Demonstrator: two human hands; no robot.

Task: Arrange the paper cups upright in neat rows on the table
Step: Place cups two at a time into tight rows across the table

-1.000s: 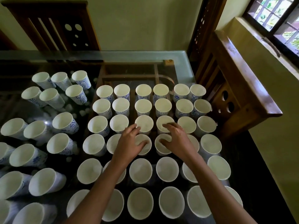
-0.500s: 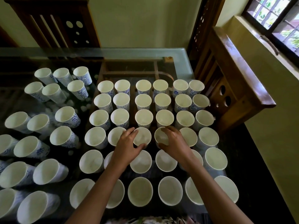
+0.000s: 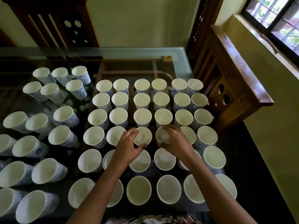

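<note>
The left hand [image 3: 129,147] grasps one cup [image 3: 144,136], the right hand [image 3: 177,143] a second cup [image 3: 161,137]; light, level nudges should square both with their row.

A pale yellow-green wall [image 3: 137,21] rises beyond the far edge of the glass worktop [image 3: 145,52], where a dark wooden chair back [image 3: 53,25] stands. Another wooden chair [image 3: 234,70] flanks the right edge. Daylight enters a barred window [image 3: 275,18] above it.
</note>
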